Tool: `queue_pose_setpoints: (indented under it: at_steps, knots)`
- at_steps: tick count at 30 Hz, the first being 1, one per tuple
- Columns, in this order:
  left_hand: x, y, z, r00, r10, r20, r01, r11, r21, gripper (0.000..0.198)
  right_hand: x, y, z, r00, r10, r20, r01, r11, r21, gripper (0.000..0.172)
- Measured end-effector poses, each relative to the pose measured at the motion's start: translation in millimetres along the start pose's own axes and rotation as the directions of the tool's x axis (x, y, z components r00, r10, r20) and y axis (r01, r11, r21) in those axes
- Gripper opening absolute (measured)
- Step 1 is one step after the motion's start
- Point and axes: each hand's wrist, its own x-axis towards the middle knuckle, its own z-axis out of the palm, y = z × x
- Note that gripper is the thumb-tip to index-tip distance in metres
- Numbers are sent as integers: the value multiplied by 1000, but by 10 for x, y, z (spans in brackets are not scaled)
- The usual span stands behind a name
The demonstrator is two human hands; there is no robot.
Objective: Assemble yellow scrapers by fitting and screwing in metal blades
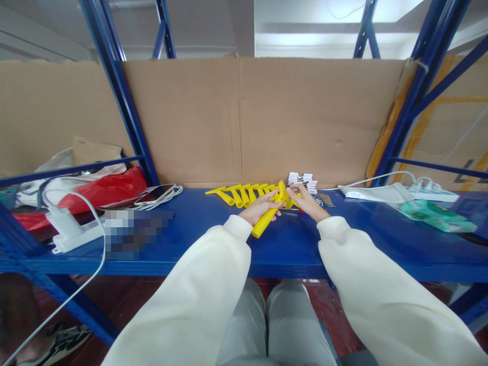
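Note:
A yellow plastic tool with a thick round handle and a wider head is in front of me above the table. My left hand is closed around it near the head, and the handle slants down toward me. At the head end, the fingers of my right hand are bent and pressed against it. Whether a small part also lies between those fingers is hidden. Behind my hands, several similar yellow tools lie in a row. White notched pieces are stacked just beyond my right hand.
The blue shelf table ends at cardboard behind. To the left are a phone, a red bag and a white power strip with a cable. A green-white packet and another power strip lie right.

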Motion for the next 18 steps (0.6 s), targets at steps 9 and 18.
queue_pose_setpoints:
  at_steps: [9, 18]
  knots:
    - [24, 43, -36, 964, 99, -247, -139, 978, -152, 85, -20, 90, -597, 935, 223, 277, -41, 842, -539, 30]
    - [69, 9, -53, 936, 92, -340, -134, 986, -102, 84, -74, 156, -626, 825, 275, 494, 14, 863, -504, 14]
